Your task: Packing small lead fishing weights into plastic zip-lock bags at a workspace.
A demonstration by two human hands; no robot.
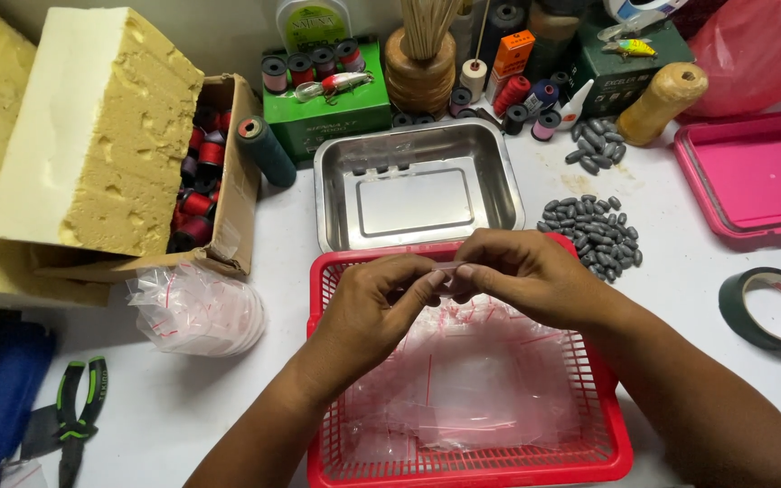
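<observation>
While above red basket (327,280), hands (381,303) pinch bag (446,271) (clear)

A basket (323,298) is sitting at the table's near edge, with small bags (463,389) lying in it. A metal tray (336,172) is standing just behind it. Sinkers (594,230) are lying to the right, a tape roll (773,309) farther right, pliers (79,407) to the left.
</observation>
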